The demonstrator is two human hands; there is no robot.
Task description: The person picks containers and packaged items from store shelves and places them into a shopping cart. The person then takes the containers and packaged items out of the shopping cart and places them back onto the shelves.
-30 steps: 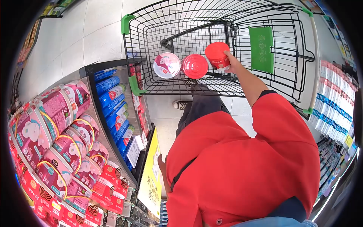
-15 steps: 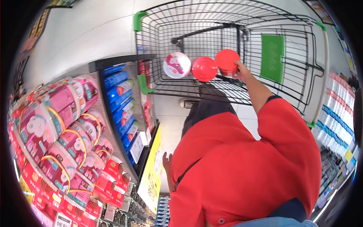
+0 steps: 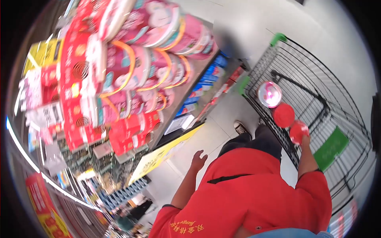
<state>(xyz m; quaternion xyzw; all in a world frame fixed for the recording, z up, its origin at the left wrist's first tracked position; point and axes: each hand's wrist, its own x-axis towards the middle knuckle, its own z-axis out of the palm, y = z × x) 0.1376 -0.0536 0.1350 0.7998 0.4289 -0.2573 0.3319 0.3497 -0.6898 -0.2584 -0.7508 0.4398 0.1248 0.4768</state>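
Note:
A black wire shopping cart (image 3: 341, 85) with green corner caps stands at my right. In it is a row of three round containers: a tub with a shiny white and pink top (image 3: 269, 94), a red-topped tub (image 3: 283, 115) in the middle, and a second red tub (image 3: 298, 130) nearest me. My right hand (image 3: 305, 141) grips the side of that nearest red tub, its fingers partly hidden. Held out low at my left, my left hand (image 3: 199, 160) is open and empty, fingers apart, near the yellow price sign on the shelf front.
On the left, a shelf display holds pink tubs with orange handles (image 3: 131, 65), red boxes (image 3: 133, 131) and blue packs (image 3: 206, 81). The yellow sign (image 3: 158, 156) runs along its lower edge. A green panel (image 3: 331, 148) hangs on the cart. Below lies a pale tiled floor (image 3: 222, 123).
My view has swung left, so the cart now appears farther right and tilted. My left hand has come forward with its fingers spread. My right hand stays at the nearest red tub.

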